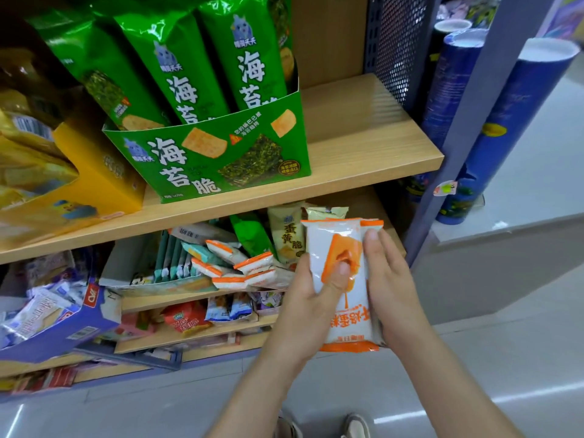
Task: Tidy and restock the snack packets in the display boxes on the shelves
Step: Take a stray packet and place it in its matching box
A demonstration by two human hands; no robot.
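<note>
Wooden shop shelves (363, 147) fill the view ahead of you. Your stack of white-and-orange plastic snack packets (325, 245) stands upright in front of the lower shelf, held between both hands. Your left hand (311, 298) pinches it, thumb pressed across the front and the other fingers hidden behind. Your right hand (392, 279) grips the right edge, fingers (374, 245) close together. Just behind, loose matching packets (240, 267) lie jumbled on that shelf. Above sits a green cardboard display box (205, 159).

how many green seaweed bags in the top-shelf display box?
3: left bag, middle bag, right bag, side by side in the green box. More may sit hidden behind.
</note>
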